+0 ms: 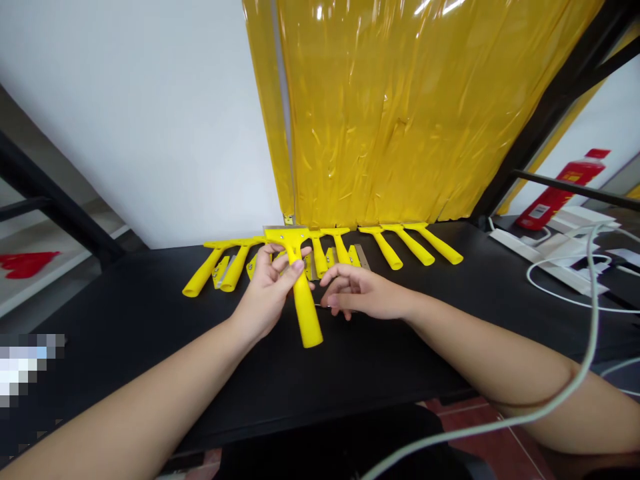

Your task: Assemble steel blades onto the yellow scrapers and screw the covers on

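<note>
A yellow scraper (306, 313) with a wide head and a metal blade edge is held up in my left hand (267, 290), its thumb and fingers closed around the neck. The handle points down toward me. Just right of that handle, my right hand (363, 290) has its fingers curled in. A thin, shiny tip shows at its thumb, but the rest is hidden. Behind both hands lie more yellow scrapers (205, 272) in a row, with small yellow plates (355, 257) and metal strips among them, partly covered by my fingers.
The black tabletop (350, 373) meets a white panel (190, 120) and a yellow plastic curtain (400, 120) at the back. At right, a red bottle (563, 190) leans by white power strips (545, 260). A pale cable (593, 320) crosses in front of my right forearm.
</note>
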A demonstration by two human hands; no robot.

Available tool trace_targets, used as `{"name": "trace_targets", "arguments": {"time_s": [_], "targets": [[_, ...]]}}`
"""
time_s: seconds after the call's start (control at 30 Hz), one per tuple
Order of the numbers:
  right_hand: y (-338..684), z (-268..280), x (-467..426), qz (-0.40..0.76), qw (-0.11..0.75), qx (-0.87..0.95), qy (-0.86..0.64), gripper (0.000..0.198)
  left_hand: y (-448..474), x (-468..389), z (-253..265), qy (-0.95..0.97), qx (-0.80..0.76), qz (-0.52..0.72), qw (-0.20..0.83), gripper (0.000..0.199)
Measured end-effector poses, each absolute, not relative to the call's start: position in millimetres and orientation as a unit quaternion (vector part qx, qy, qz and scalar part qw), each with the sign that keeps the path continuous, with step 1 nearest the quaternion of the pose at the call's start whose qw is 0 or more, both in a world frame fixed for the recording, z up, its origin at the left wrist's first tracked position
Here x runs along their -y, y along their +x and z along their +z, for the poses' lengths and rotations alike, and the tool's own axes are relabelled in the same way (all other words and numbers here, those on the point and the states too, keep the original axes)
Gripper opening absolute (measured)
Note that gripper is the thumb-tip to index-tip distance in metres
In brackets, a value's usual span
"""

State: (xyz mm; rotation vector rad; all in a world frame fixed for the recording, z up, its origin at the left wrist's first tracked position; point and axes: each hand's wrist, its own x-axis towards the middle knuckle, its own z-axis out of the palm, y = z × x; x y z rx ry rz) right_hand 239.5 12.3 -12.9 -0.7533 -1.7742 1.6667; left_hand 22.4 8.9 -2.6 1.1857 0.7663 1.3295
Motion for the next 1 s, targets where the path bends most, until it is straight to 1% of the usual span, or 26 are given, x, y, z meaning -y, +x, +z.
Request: {"name": "trace_targets", "arguments": {"time_s": [0.07, 0.13, 0.23, 0.3, 0.4, 0.53, 0.63, 0.83, 0.93, 1.0], "targets": [[239, -14, -11, 0.621, 0.295, 0.666, -0.287, 0.046, 22, -9, -4, 0.519, -0.331, 0.572, 0.542, 0.056], [238, -13, -8, 0.597, 0.304, 0.680, -0.298, 0.048, 21, -9, -6, 0.539, -0.343, 0.563, 0.525, 0.054], [240, -9, -4, 0.531, 0.313, 0.722, -0.314, 0.035, 19, -10, -8, 0.564, -0.354, 0.536, 0.519, 0.045], [245, -6, -7, 0.491, 0.324, 0.739, -0.328, 0.028, 18, -12, -10, 0.572, -0.341, 0.534, 0.521, 0.049], [260, 1, -19, 0.461, 0.348, 0.721, -0.383, 0.029, 17, -14, -14, 0.591, -0.315, 0.536, 0.514, 0.056], [286, 7, -42, 0.456, 0.348, 0.656, -0.490, 0.029, 17, -15, -13, 0.621, -0.337, 0.517, 0.483, 0.044], [299, 3, -57, 0.434, 0.358, 0.617, -0.549, 0.030, 18, -14, -10, 0.634, -0.353, 0.505, 0.468, 0.039], [302, -11, -76, 0.390, 0.355, 0.593, -0.608, 0.037, 19, -14, -10, 0.657, -0.356, 0.466, 0.474, 0.030], [300, -14, -82, 0.364, 0.345, 0.594, -0.629, 0.030, 18, -13, -11, 0.670, -0.351, 0.455, 0.470, 0.027], [299, -14, -84, 0.340, 0.336, 0.599, -0.643, 0.023, 18, -13, -11, 0.676, -0.351, 0.450, 0.467, 0.026]]}}
